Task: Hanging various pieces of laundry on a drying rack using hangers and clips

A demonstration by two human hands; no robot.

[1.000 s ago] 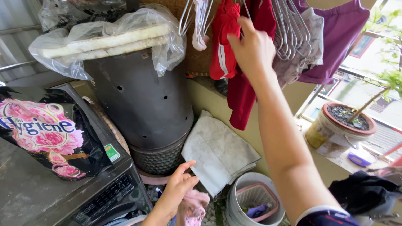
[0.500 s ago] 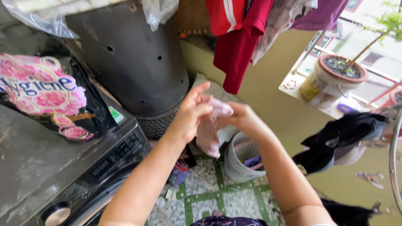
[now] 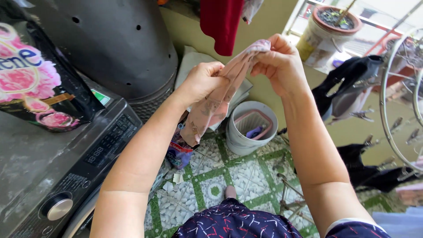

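Slantwise, pink sock [image 3: 211,105] between hands [image 3: 238,75]

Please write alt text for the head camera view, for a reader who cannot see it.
Two bare hands, left hand and right hand, hold a small pink cloth stretched between them above a tiled floor. A washing machine stands at the left and a white bucket stands below.

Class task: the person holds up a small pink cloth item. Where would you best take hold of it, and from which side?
Grip the pink cloth at its top edge, from above. The right hand pinches that edge and the left hand grips just below, so the rest hangs limp and would slip from a lower grip.
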